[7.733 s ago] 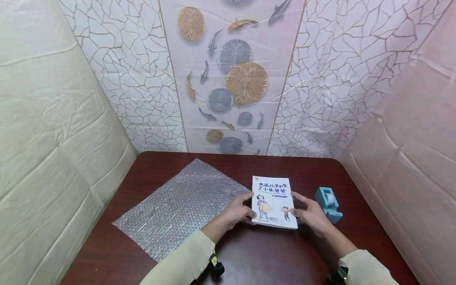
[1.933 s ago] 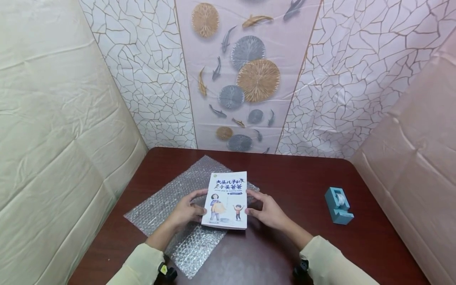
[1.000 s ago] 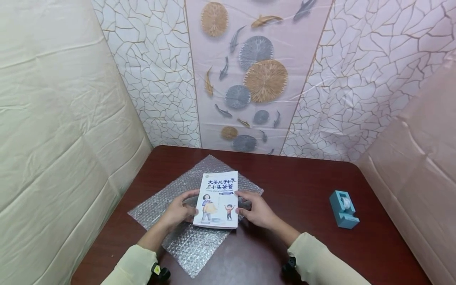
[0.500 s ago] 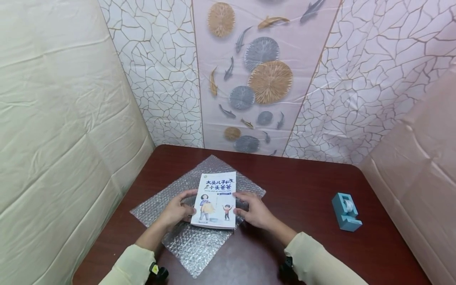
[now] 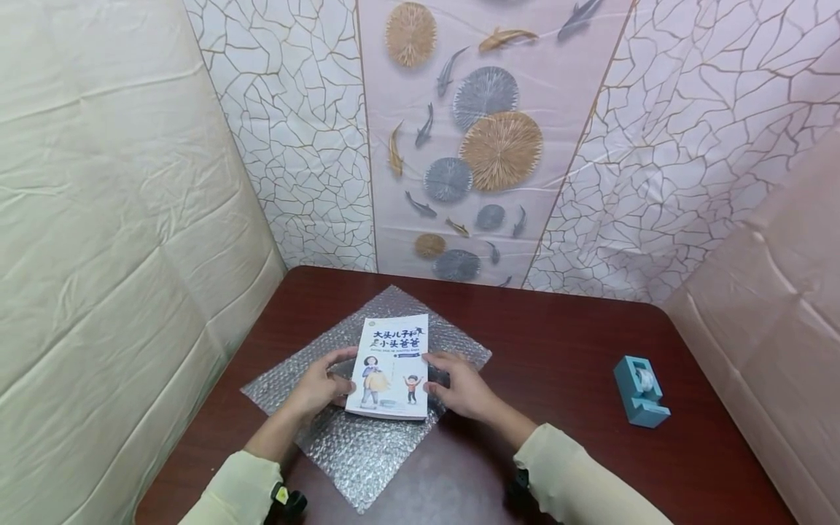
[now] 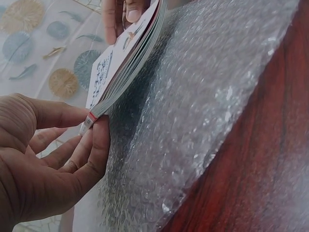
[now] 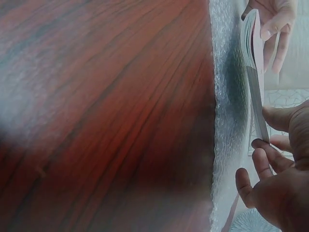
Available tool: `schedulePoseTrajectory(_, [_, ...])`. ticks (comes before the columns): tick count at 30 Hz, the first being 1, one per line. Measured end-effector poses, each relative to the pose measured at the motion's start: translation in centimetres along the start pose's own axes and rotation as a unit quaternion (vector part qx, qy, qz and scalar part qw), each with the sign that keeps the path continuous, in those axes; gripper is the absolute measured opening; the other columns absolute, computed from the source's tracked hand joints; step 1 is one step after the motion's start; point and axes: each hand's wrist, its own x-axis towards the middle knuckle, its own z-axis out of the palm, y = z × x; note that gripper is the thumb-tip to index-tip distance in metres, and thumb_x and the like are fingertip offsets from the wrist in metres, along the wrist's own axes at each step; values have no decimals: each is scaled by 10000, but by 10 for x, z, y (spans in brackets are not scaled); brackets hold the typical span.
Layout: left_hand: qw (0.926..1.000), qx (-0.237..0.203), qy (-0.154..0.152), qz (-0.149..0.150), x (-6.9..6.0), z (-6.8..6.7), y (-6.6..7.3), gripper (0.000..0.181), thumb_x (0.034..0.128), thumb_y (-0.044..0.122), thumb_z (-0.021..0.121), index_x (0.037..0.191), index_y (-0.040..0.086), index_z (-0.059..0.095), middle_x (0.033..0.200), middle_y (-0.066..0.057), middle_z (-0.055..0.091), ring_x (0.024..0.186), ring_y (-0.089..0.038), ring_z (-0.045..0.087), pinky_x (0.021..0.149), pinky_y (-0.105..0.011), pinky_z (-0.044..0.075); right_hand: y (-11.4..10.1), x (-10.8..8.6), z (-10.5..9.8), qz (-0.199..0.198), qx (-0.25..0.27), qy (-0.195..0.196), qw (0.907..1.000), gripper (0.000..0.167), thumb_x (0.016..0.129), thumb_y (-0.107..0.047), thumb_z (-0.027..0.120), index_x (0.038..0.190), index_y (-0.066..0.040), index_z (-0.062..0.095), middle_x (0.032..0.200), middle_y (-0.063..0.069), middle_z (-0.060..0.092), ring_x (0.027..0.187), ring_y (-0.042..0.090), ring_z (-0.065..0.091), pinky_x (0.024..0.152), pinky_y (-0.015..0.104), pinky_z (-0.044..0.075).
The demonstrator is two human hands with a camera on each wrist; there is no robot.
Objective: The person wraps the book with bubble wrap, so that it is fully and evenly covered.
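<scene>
A white paperback book (image 5: 390,368) with cartoon figures and Chinese lettering on its cover is held between both hands, over a sheet of bubble wrap (image 5: 367,456). My left hand (image 5: 316,383) pinches the book's left edge, thumb on top and fingers beneath, as the left wrist view shows. On the opposite edge my right hand (image 5: 462,385) pinches it the same way. In the left wrist view the book (image 6: 126,60) is slightly bowed, its pages fanned at the near edge, with a shadowed gap between it and the bubble wrap (image 6: 203,92).
A teal tape dispenser (image 5: 641,394) with a roll of clear tape stands on the right of the dark red wooden table (image 5: 545,343). Quilted pale panels (image 5: 118,255) flank the table, and a patterned cloth (image 5: 315,146) hangs behind it.
Both hands have carried the book leftward, from beside the bubble wrap to over its middle. During the last second it has shifted slightly further left. The grip on both edges stays the same.
</scene>
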Motion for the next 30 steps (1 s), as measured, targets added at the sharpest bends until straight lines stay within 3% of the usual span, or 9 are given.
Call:
schedulePoseTrajectory(5, [10000, 37, 57, 21, 2, -1, 0, 778, 839, -162, 707, 1582, 22, 564, 1661, -276, 490, 851, -216, 760, 689, -389, 663, 41, 6, 21, -446, -18, 189, 9988, 585, 1024, -266, 800, 1547, -62, 635, 1508, 224, 678, 1426, 492, 609, 1293, 726, 303])
schedulePoseTrajectory(10, [10000, -37, 14, -8, 2, -3, -2, 781, 844, -169, 693, 1588, 22, 554, 1667, -278, 477, 857, -221, 762, 695, -391, 673, 68, 13, 36, -427, -262, 202, 9985, 615, 1024, -346, 800, 1566, -112, 628, 1524, 171, 679, 1420, 441, 610, 1238, 659, 429])
schedulePoseTrajectory(14, [10000, -14, 38, 13, 3, -4, -5, 777, 847, -173, 688, 1588, 17, 550, 1659, -282, 489, 872, -220, 761, 694, -387, 667, 54, 11, 32, -390, -410, 206, 9982, 595, 1034, -364, 785, 1563, -133, 636, 1513, 184, 681, 1382, 463, 616, 1145, 655, 509])
schedulePoseTrajectory(17, [9999, 94, 133, 13, 3, -5, -6, 766, 849, -165, 694, 1581, 20, 562, 1648, -275, 511, 874, -213, 757, 690, -372, 653, 25, 8, 19, -202, -231, 96, 9995, 582, 1024, -311, 799, 1542, -93, 649, 1506, 226, 674, 1388, 530, 592, 1143, 728, 473])
schedulePoseTrajectory(21, [9991, 331, 271, -53, 3, -5, -6, 750, 847, -143, 704, 1565, 37, 589, 1614, -268, 546, 848, -200, 744, 677, -347, 637, 2, 7, 11, 154, -140, -129, 9997, 578, 999, -176, 814, 1524, -12, 639, 1522, 263, 654, 1450, 593, 532, 1216, 772, 380])
schedulePoseTrajectory(30, [9991, 329, 274, -35, 2, -5, -8, 719, 842, -154, 713, 1534, 21, 622, 1607, -267, 558, 785, -186, 735, 662, -336, 617, -3, 7, 12, 350, -182, -316, 9987, 572, 1011, -138, 797, 1535, 9, 622, 1538, 237, 651, 1475, 548, 536, 1245, 709, 402])
